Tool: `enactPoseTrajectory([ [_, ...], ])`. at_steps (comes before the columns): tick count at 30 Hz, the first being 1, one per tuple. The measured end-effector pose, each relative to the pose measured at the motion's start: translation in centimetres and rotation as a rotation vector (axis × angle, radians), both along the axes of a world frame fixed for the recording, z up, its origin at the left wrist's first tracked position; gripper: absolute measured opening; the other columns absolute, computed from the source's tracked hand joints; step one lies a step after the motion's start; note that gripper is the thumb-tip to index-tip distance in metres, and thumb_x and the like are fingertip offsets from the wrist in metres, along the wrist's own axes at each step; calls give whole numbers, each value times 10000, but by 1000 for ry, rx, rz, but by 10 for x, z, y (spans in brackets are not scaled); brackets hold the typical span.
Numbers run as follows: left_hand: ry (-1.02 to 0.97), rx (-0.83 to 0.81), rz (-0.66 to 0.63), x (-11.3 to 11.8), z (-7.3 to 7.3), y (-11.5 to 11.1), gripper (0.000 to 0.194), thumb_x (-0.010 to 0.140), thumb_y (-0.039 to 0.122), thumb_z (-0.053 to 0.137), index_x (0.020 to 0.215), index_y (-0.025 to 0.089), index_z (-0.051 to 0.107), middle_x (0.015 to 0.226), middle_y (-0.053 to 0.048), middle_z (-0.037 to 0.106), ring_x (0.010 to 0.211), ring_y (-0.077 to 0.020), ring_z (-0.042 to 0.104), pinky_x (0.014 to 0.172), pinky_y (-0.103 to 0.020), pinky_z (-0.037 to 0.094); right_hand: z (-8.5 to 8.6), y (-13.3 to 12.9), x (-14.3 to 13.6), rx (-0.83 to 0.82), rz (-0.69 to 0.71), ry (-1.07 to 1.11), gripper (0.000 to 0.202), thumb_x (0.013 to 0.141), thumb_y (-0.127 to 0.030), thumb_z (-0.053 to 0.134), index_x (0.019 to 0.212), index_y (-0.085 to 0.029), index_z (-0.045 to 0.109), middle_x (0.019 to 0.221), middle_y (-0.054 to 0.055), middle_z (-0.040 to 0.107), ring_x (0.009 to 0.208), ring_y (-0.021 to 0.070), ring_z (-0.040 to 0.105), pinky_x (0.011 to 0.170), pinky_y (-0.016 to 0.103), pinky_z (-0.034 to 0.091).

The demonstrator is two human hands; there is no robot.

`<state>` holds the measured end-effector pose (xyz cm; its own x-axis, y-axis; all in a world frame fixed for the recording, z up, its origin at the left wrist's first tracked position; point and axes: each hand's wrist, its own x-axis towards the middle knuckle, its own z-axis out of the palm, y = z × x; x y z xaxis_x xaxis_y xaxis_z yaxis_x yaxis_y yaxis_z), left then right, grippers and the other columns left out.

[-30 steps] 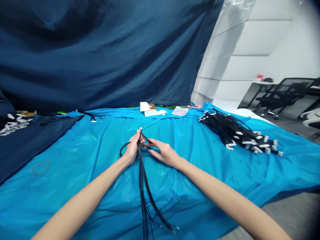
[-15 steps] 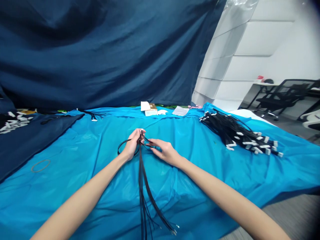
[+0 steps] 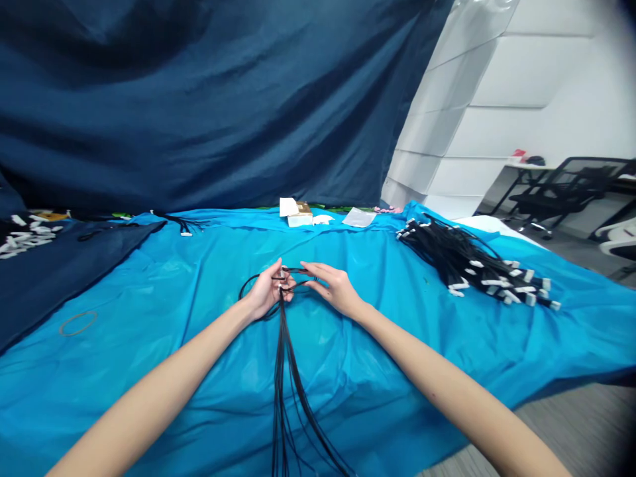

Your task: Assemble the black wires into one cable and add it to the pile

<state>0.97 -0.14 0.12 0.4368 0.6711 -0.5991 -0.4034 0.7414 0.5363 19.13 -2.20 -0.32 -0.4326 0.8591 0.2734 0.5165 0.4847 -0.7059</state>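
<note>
Black cables [image 3: 285, 344] hang down from between my hands toward the bottom edge, with a loop of them sticking out left of my left wrist. My left hand [image 3: 269, 290] is closed round the upper part of the cables, where small white connectors show at its fingers. Strands run from there to my right hand [image 3: 334, 285], whose fingertips pinch them a short way to the right. The right ends of these strands are hidden by my fingers.
A pile of black cables [image 3: 457, 255] with white connectors lies at the right on the blue cloth [image 3: 163, 318]. A small box [image 3: 300, 217] and a clear bag [image 3: 359, 217] stand at the back. Left are a rubber band [image 3: 78, 324] and more white connectors [image 3: 30, 235].
My right hand has moved slightly up and right, drawing strands out from my left hand. The left hand has turned so more of its fingers show. The view has shifted a little.
</note>
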Motion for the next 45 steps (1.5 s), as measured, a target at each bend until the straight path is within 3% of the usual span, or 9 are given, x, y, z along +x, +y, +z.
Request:
enactPoseTrajectory([
  [3,-1,-36,23,0,0,0,309,868,338,368,663,139,486,509,-24,519,401,-109,472,380,-214,383,0,0,-1,-26,3,17,399,854,-307,482,1243,-219,474,1128,80,596,1033,171,570,889,319,470],
  [9,-24,-17,-123,2,-2,-3,404,880,343,330,665,85,556,653,-118,616,481,-156,573,462,-260,432,1,1,1,-91,-33,42,387,834,-320,515,1209,-222,506,1121,70,604,999,173,592,881,321,474],
  [14,-31,-13,0,6,2,-8,332,889,303,333,763,110,571,735,-81,646,491,-142,578,514,-278,459,-3,4,1,-185,-61,82,381,810,-303,555,1176,-198,536,1080,73,634,975,184,611,865,321,480],
  [19,-69,29,-56,6,4,-11,282,885,315,347,839,130,556,812,-91,657,500,-161,610,520,-299,475,-9,4,-1,-346,-86,130,391,796,-300,566,1173,-198,542,977,49,679,859,184,656,814,315,503],
  [24,-93,15,-105,8,4,-13,300,890,319,329,778,123,526,673,-69,615,542,-180,625,604,-344,508,-11,2,-3,-426,-83,166,403,768,-272,586,1160,-186,554,942,48,689,867,200,657,807,331,511],
  [30,-99,-26,-69,10,3,-12,328,896,301,303,688,131,492,532,-20,542,383,-102,476,573,-317,505,-9,-1,-6,-447,-37,176,465,769,-262,583,1219,-179,500,959,61,683,896,195,649,818,326,513],
  [38,-6,-133,-5,9,4,-7,355,877,302,308,587,149,443,411,-1,464,311,-72,358,436,-231,418,0,-6,-7,-262,74,111,578,814,-234,508,1351,-236,295,1286,95,472,895,142,631,802,291,522],
  [41,27,-158,9,8,5,-6,361,870,313,312,574,149,437,395,-3,461,288,-53,305,382,-188,353,7,-9,-10,-84,65,7,481,840,-249,471,1310,-254,370,1320,74,436,925,137,608,822,284,508],
  [45,60,-195,6,8,4,-6,374,863,329,329,554,146,435,385,2,450,289,-56,335,371,-182,346,11,-13,-15,139,23,-140,333,844,-288,485,1169,-236,531,1211,73,528,922,153,576,773,278,495],
])
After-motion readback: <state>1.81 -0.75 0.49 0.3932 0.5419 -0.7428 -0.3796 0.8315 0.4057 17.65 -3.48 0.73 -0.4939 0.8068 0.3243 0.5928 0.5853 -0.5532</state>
